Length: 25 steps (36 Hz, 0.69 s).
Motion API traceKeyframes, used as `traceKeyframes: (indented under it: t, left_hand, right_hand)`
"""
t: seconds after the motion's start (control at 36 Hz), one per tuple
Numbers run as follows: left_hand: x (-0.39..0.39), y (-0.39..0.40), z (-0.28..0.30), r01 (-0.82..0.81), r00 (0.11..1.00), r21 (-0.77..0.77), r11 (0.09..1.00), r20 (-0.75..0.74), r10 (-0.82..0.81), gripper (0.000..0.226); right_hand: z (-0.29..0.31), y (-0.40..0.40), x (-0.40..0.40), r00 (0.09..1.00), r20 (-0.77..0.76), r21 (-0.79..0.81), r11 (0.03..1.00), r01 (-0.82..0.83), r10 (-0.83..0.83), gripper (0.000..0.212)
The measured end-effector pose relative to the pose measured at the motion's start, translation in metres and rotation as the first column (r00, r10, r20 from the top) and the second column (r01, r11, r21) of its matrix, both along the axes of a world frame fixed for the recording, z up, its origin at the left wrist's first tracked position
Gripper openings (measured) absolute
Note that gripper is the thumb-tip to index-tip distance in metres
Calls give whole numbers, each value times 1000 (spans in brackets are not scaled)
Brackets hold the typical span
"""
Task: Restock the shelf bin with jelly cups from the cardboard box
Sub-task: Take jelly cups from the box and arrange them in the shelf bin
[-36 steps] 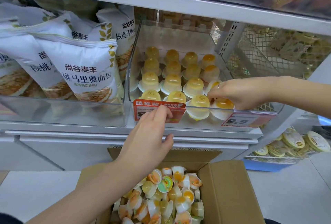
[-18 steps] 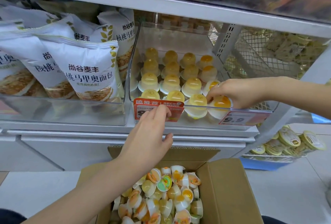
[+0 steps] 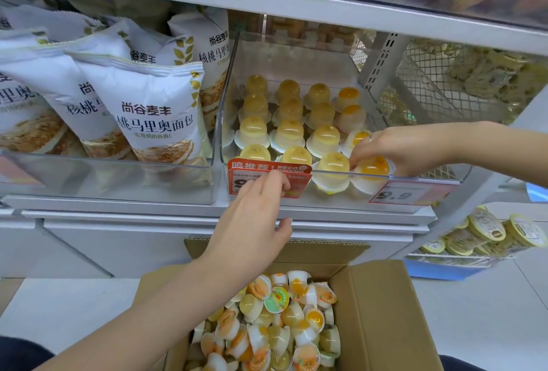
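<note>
Jelly cups (image 3: 314, 130) stand dome-up in neat rows inside a clear shelf bin (image 3: 421, 176). Right hand (image 3: 406, 148) curls its fingers round a front-row cup (image 3: 372, 167), seemingly setting it into line. Left hand (image 3: 252, 222), fingers loosely extended, touches the bin's red price tag (image 3: 296, 172), holding nothing. Below the bin, the cardboard box (image 3: 382, 311) holds more loose cups.

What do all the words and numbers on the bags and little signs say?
"尚谷麦丰" and "桃马里奥面包": front white bread bag; smaller line below too blurred.
"核桃马里": bag behind.
"鸣推荐!" and "RECOMMEND", partly hidden: red tag under the left hand.
"9.9": right price tag.
Jelly cup lids: unreadable.
</note>
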<state>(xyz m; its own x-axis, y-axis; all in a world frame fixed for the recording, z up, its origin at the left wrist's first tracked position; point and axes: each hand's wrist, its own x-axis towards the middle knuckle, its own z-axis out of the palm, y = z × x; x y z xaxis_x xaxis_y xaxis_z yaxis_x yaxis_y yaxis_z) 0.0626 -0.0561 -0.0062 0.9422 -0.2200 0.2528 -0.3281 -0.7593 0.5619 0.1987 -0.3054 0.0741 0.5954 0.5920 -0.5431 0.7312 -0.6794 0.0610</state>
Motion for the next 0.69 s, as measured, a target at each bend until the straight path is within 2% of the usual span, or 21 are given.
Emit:
traceKeyframes:
  t: [0.11, 0.28, 0.5, 0.61, 0.69]
  left_hand:
    - [0, -1, -2, 2, 1000, 0, 1000, 18, -2, 36]
    - [-2, -1, -5, 6, 1000, 22, 1000, 29, -6, 37]
    - [-15, -1, -16, 54, 999, 104, 993, -9, -54, 36]
    - [-25, -1, -37, 90, 993, 198, 976, -90, -73, 35]
    - [-32, 3, -63, 155, 978, 320, 935, -183, -100, 37]
  right_hand:
    - [7, -7, -4, 999, 9, 51, 998, 41, -41, 66]
    - [22, -27, -21, 981, 147, 207, 974, 97, -129, 64]
    - [24, -35, -89, 917, 289, 510, 855, 94, -274, 46]
    - [-8, -28, -127, 938, 227, 542, 834, 102, -261, 41]
    - [-47, -21, -147, 964, 106, 458, 872, 171, -244, 39]
